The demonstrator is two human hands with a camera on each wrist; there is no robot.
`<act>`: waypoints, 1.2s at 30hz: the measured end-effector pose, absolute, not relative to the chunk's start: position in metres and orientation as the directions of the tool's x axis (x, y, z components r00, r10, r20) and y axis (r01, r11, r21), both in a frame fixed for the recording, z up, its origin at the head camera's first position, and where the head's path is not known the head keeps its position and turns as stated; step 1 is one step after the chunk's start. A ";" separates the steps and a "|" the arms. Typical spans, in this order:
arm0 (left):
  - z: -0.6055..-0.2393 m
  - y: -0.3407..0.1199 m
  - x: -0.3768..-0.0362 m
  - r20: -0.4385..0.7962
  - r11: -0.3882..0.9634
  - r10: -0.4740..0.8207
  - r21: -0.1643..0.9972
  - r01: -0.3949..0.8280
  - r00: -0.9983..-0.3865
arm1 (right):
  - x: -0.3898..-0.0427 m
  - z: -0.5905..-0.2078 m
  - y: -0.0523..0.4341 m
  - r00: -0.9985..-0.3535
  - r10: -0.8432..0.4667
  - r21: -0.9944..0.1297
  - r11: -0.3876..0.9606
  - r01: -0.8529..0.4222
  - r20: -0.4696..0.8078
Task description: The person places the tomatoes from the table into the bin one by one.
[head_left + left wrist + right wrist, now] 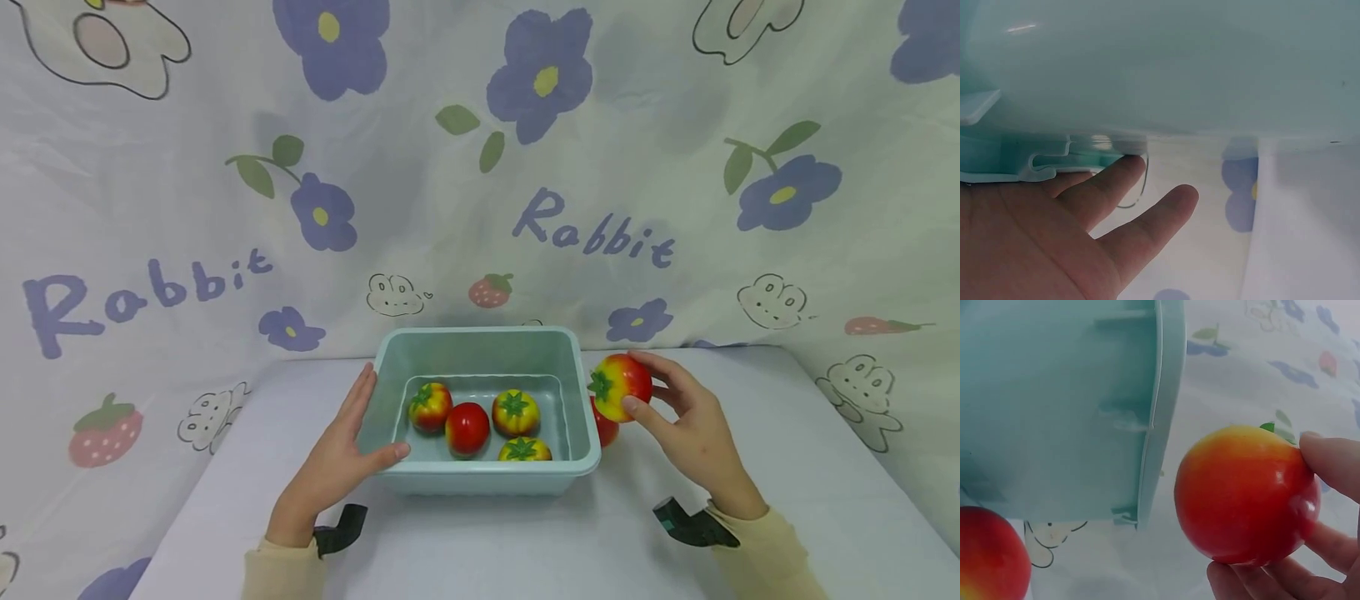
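Note:
In the head view my right hand (693,433) holds a red-and-yellow tomato (621,387) with a green leafy top, just off the right rim of a pale green plastic bin (480,479). Thumb and fingers grip its sides, as the right wrist view also shows of the tomato (1247,497). A second tomato (604,427) sits beside the bin's right wall, partly hidden by the held one. My left hand (330,462) lies at the bin's left front corner, thumb over the front rim, fingers straight along the left side. Several tomatoes, among them a mostly red one (467,429), lie inside the bin.
The bin stands on a white-covered table (480,550), close to the back edge. Behind it hangs a white cloth (420,217) printed with purple flowers, rabbits and lettering. A black wrist mount (341,531) is on the left wrist, another (693,525) on the right.

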State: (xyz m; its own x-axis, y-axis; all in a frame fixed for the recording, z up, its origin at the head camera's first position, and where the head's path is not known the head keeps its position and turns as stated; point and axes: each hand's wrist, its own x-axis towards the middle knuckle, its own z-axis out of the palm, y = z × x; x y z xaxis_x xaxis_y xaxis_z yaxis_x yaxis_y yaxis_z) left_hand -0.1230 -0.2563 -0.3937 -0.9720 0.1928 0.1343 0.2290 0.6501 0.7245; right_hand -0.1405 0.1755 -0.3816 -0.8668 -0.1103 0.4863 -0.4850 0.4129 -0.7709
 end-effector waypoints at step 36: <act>-0.393 -0.255 -0.122 0.138 0.641 0.192 0.732 0.230 -0.972 | -0.141 -0.398 0.124 -0.802 -0.273 -0.793 0.174 -0.584 0.531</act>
State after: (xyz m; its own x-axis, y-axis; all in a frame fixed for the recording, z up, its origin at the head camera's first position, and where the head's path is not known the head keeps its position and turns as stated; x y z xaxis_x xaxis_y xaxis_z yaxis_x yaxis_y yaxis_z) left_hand -0.1225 -0.2555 -0.3931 -0.9717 0.1917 0.1379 0.2304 0.6410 0.7321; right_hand -0.1410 0.1245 -0.3979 -0.8022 -0.2728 0.5311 -0.5840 0.1737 -0.7929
